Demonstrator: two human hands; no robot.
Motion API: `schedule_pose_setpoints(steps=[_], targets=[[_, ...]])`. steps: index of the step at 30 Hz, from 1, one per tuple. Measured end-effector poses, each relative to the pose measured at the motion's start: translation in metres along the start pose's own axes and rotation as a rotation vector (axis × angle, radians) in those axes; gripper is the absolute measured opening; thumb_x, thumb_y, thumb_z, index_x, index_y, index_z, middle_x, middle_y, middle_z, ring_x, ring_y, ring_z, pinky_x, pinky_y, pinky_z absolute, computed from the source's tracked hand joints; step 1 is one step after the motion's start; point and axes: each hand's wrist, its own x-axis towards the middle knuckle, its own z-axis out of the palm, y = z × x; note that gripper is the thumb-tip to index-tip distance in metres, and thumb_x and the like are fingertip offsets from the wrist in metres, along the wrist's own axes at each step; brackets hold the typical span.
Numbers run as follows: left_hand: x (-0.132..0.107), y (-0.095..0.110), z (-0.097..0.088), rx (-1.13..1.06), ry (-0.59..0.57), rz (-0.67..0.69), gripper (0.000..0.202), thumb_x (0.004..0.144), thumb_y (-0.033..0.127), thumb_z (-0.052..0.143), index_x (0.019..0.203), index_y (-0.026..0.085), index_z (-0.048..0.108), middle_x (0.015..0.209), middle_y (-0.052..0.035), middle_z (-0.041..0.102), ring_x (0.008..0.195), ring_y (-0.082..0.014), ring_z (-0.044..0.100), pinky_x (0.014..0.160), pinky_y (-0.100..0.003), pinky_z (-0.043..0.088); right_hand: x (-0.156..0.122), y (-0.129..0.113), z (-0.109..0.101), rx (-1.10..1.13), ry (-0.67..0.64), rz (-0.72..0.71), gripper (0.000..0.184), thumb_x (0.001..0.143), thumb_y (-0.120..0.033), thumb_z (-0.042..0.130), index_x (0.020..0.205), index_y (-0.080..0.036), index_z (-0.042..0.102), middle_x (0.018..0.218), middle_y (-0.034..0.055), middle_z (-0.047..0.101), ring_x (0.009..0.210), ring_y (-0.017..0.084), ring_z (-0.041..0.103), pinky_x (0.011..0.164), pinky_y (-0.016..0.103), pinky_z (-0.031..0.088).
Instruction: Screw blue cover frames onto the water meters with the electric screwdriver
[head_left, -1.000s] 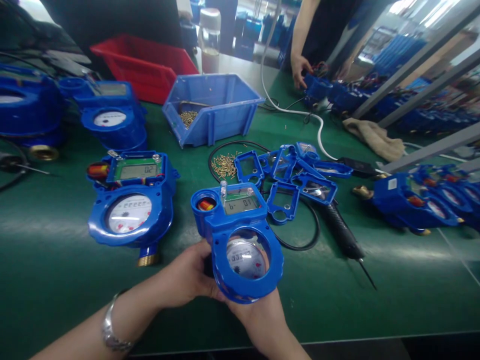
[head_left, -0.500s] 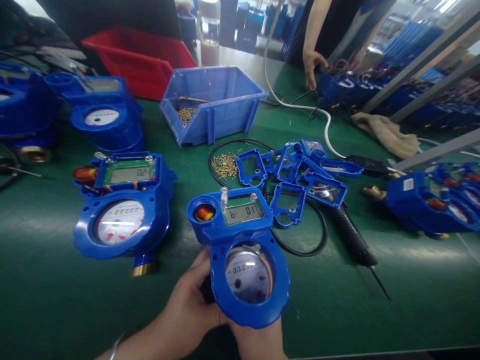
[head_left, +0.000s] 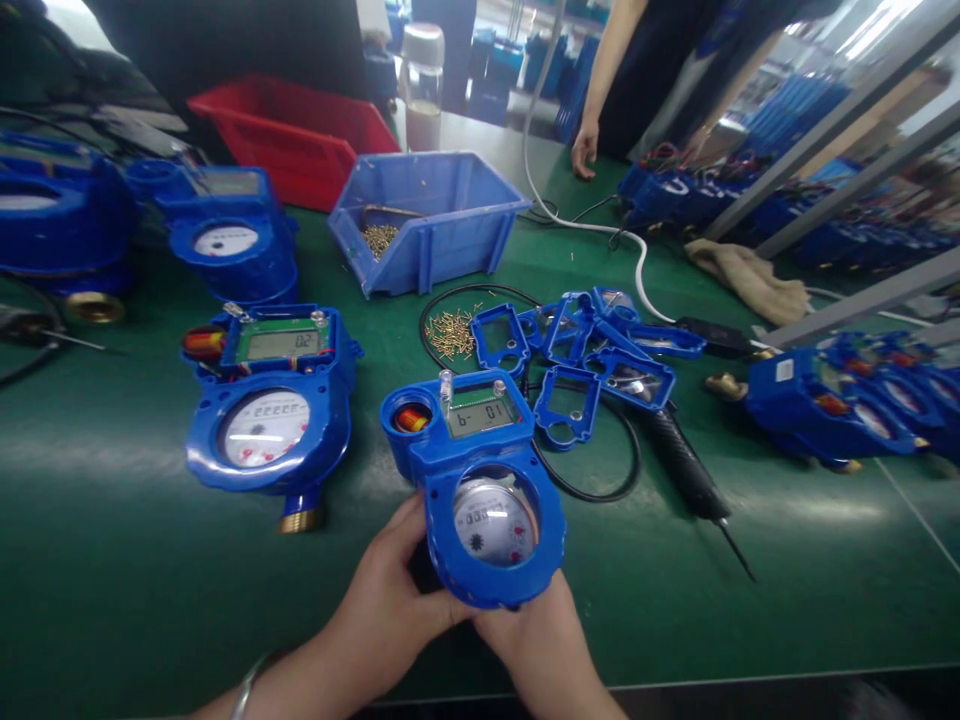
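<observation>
Between my two hands is a blue water meter [head_left: 499,450], tilted so its round dial and small digital display face me. My left hand [head_left: 397,590] grips its lower left side, thumb under the dial ring. From below, my right hand [head_left: 536,620] holds the underside; its fingers are mostly hidden by the meter. To the left, a second opened water meter [head_left: 270,400] rests on the green table with its circuit board showing. Several blue cover frames [head_left: 566,405] lie just beyond the held meter, beside a heap of brass screws [head_left: 451,333].
A black electric screwdriver [head_left: 686,465] lies at right, its bit toward me. Behind stand a blue bin [head_left: 457,225] with screws and a red bin [head_left: 292,140]. More meters [head_left: 817,400] sit at right. Another person's hand [head_left: 585,150] rests at the far table edge.
The view has shifted slightly. Both hands still hold the meter, which sits a little higher in view, with more of my right hand showing. The other person's hand has moved left, away from the blue parts.
</observation>
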Motion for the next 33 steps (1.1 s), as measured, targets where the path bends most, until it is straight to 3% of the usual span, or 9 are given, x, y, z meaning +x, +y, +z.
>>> schedule_pose_setpoints(steps=[3, 6, 9, 12, 15, 18, 23, 27, 33], targets=[[-0.001, 0.004, -0.002, 0.039, -0.021, 0.019, 0.049, 0.062, 0.029, 0.078, 0.107, 0.022, 0.061, 0.108, -0.0066, 0.064, 0.1, -0.0274, 0.059, 0.093, -0.046, 0.044, 0.003, -0.024, -0.033, -0.003, -0.002, 0.047, 0.063, 0.074, -0.031, 0.062, 0.132, -0.019, 0.041, 0.136, 0.0134, 0.045, 0.126, 0.032, 0.041, 0.106, 0.056, 0.029], [0.0, 0.012, -0.003, 0.111, -0.041, 0.072, 0.049, 0.066, 0.028, 0.076, 0.111, 0.023, 0.058, 0.116, -0.0077, 0.06, 0.109, -0.0283, 0.054, 0.097, -0.047, 0.041, 0.011, -0.059, -0.052, -0.086, 0.134, -0.112, 0.066, 0.077, -0.042, 0.062, 0.136, -0.024, 0.037, 0.142, 0.0107, 0.038, 0.13, 0.033, 0.035, 0.107, 0.056, 0.027], [0.004, 0.02, -0.002, 0.2, -0.067, 0.118, 0.046, 0.066, 0.025, 0.075, 0.108, 0.024, 0.06, 0.118, -0.0078, 0.058, 0.113, -0.0291, 0.051, 0.097, -0.046, 0.04, 0.028, -0.092, -0.049, -0.214, 0.053, -0.237, 0.087, 0.062, -0.046, 0.076, 0.138, -0.024, 0.038, 0.144, 0.0088, 0.035, 0.133, 0.036, 0.027, 0.109, 0.055, 0.021], [0.006, 0.023, 0.0, 0.234, -0.064, 0.14, 0.04, 0.065, 0.02, 0.074, 0.102, 0.023, 0.062, 0.11, -0.0071, 0.06, 0.106, -0.0287, 0.054, 0.094, -0.045, 0.042, 0.05, -0.107, -0.039, -0.323, -0.099, -0.163, 0.098, 0.049, -0.045, 0.082, 0.135, -0.019, 0.044, 0.144, 0.0103, 0.034, 0.135, 0.037, 0.024, 0.112, 0.053, 0.015], [0.009, 0.019, 0.002, 0.009, 0.022, 0.081, 0.038, 0.069, 0.02, 0.068, 0.104, 0.02, 0.054, 0.111, -0.0084, 0.06, 0.108, -0.0254, 0.055, 0.098, -0.043, 0.04, 0.065, -0.102, -0.04, -0.35, -0.111, -0.066, 0.094, 0.053, -0.043, 0.079, 0.136, -0.019, 0.042, 0.141, 0.0107, 0.039, 0.132, 0.036, 0.031, 0.111, 0.053, 0.018], [0.017, 0.016, 0.002, -0.349, 0.151, -0.137, 0.033, 0.073, 0.017, 0.061, 0.101, 0.017, 0.045, 0.118, -0.0113, 0.054, 0.117, -0.0214, 0.05, 0.104, -0.038, 0.033, 0.068, -0.085, -0.049, -0.241, -0.079, 0.007, 0.093, 0.056, -0.044, 0.077, 0.137, -0.018, 0.04, 0.139, 0.0131, 0.042, 0.127, 0.038, 0.038, 0.107, 0.055, 0.026], [0.047, 0.023, 0.007, -0.551, -0.007, -0.362, 0.026, 0.075, 0.012, 0.054, 0.1, 0.009, 0.05, 0.086, -0.0107, 0.066, 0.08, -0.0205, 0.065, 0.079, -0.038, 0.049, 0.067, -0.051, -0.058, 0.065, -0.012, 0.045, 0.096, 0.057, -0.048, 0.079, 0.136, -0.016, 0.036, 0.144, 0.0164, 0.031, 0.127, 0.038, 0.037, 0.104, 0.056, 0.029], [0.06, 0.024, 0.015, -0.603, -0.003, -0.359, 0.016, 0.072, 0.008, 0.057, 0.088, 0.009, 0.055, 0.064, -0.0013, 0.061, 0.055, -0.0122, 0.059, 0.058, -0.025, 0.046, 0.068, -0.032, -0.059, 0.243, 0.036, 0.025, 0.084, 0.057, -0.042, 0.08, 0.13, -0.018, 0.044, 0.141, 0.0148, 0.038, 0.124, 0.037, 0.042, 0.103, 0.054, 0.033], [0.055, 0.024, 0.014, -0.671, 0.027, -0.243, 0.031, 0.065, 0.019, 0.072, 0.091, 0.011, 0.057, 0.07, -0.0014, 0.064, 0.063, -0.0132, 0.06, 0.064, -0.026, 0.048, 0.054, -0.027, -0.055, 0.492, -0.068, 0.021, 0.059, 0.067, -0.043, 0.066, 0.12, -0.021, 0.054, 0.111, 0.0095, 0.065, 0.102, 0.033, 0.06, 0.087, 0.047, 0.049]])
